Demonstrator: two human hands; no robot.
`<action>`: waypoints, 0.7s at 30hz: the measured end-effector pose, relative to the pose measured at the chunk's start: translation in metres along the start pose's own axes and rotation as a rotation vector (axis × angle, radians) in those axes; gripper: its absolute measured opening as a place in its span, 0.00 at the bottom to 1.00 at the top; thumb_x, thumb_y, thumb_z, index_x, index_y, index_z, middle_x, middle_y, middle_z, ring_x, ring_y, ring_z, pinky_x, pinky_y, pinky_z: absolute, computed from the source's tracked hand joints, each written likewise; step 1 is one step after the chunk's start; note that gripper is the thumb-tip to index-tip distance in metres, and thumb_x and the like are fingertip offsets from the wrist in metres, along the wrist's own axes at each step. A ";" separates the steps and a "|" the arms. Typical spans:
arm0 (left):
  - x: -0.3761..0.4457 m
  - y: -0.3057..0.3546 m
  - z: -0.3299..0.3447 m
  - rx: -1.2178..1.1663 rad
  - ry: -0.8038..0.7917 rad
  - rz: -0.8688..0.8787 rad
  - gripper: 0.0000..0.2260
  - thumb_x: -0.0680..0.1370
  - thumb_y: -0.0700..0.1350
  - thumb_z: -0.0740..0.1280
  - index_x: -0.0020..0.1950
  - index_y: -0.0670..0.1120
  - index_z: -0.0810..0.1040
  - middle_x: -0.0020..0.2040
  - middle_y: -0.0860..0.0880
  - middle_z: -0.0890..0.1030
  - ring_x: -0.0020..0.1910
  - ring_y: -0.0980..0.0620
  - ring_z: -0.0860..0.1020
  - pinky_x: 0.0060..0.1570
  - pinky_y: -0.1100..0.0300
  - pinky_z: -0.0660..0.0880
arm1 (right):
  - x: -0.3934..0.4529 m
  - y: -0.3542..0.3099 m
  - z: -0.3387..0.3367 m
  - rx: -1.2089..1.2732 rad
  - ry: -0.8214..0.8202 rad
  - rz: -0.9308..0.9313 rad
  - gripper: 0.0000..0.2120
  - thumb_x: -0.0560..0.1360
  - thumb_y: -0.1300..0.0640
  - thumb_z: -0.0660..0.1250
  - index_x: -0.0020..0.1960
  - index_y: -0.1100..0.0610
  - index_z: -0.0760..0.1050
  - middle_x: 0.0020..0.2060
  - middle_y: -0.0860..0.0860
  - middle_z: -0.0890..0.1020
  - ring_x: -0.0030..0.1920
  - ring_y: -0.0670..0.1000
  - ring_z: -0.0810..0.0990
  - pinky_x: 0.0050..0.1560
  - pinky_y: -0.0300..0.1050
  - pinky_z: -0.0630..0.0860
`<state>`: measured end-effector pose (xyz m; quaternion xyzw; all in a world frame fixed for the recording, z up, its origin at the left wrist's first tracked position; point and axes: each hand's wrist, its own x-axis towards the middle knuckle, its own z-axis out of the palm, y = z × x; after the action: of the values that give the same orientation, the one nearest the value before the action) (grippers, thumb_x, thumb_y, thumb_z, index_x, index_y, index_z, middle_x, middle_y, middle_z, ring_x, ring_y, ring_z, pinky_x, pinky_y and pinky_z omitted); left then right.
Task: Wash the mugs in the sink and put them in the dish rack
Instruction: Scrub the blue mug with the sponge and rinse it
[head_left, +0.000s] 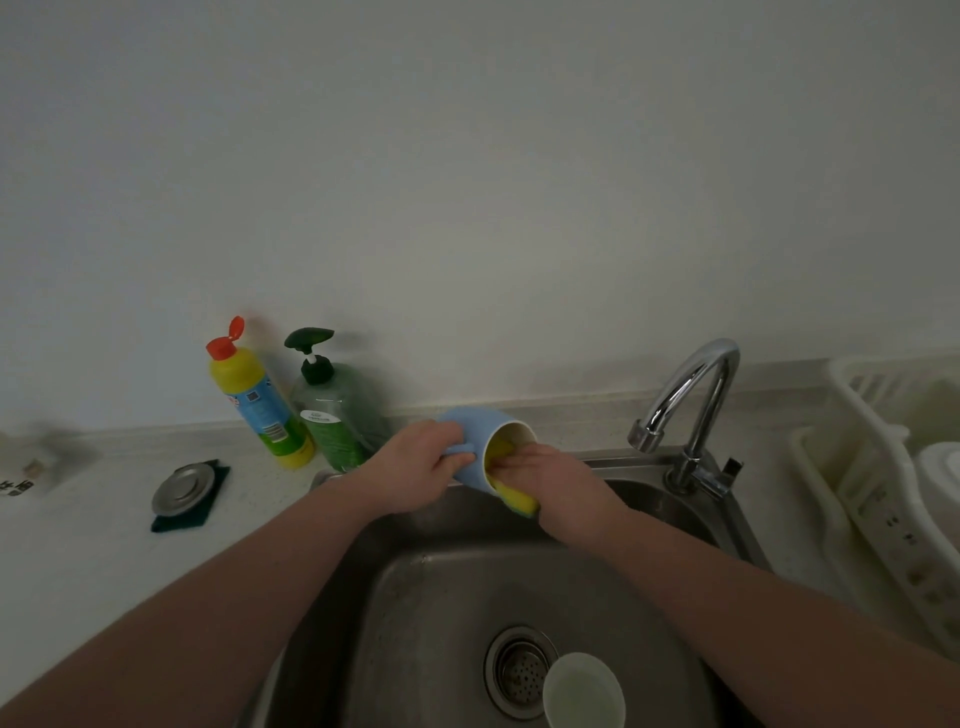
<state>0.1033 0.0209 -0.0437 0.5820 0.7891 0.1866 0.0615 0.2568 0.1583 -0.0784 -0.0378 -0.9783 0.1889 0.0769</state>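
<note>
The blue mug (475, 441) is held tipped on its side above the back rim of the sink (717, 525), its mouth turned toward the tap (685, 405). The left hand (415, 467) is clamped on it, fingers curled round the handle side, while the right hand (545, 475) pinches a yellow sponge (517, 493) and pushes it into the mouth. The mug looks rigid and glazed, probably slick once soapy, and likely to chip if dropped on the steel, so the handle seems the safest hold, with the wall braced by the palm. The sponge is soft and gives under the fingers. A second, pale mug (584, 691) stands in the sink beside the drain (519, 673). The white dish rack (852, 493) sits on the bench beyond the tap.
</note>
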 end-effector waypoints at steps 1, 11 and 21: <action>0.000 0.002 0.000 -0.006 -0.022 -0.001 0.15 0.77 0.52 0.58 0.41 0.40 0.73 0.38 0.46 0.73 0.39 0.50 0.70 0.40 0.60 0.62 | -0.002 0.006 0.003 -0.064 -0.034 -0.060 0.35 0.57 0.71 0.78 0.64 0.59 0.76 0.62 0.58 0.79 0.61 0.59 0.78 0.58 0.57 0.77; 0.007 0.016 -0.012 -0.057 -0.179 -0.094 0.10 0.80 0.46 0.64 0.39 0.47 0.70 0.37 0.51 0.71 0.39 0.52 0.71 0.40 0.60 0.65 | -0.013 -0.004 -0.010 -0.205 -0.076 -0.068 0.29 0.67 0.66 0.72 0.67 0.55 0.72 0.66 0.54 0.74 0.68 0.58 0.70 0.59 0.55 0.76; 0.004 0.012 -0.031 -0.212 -0.278 -0.155 0.14 0.73 0.35 0.67 0.35 0.50 0.68 0.34 0.53 0.69 0.33 0.57 0.67 0.36 0.64 0.66 | -0.024 -0.026 -0.013 -0.138 -0.177 0.005 0.21 0.74 0.59 0.67 0.67 0.57 0.71 0.64 0.54 0.75 0.64 0.55 0.73 0.66 0.47 0.69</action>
<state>0.1037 0.0205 -0.0104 0.5299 0.7914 0.1814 0.2449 0.2813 0.1365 -0.0604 -0.0286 -0.9918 0.1241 -0.0131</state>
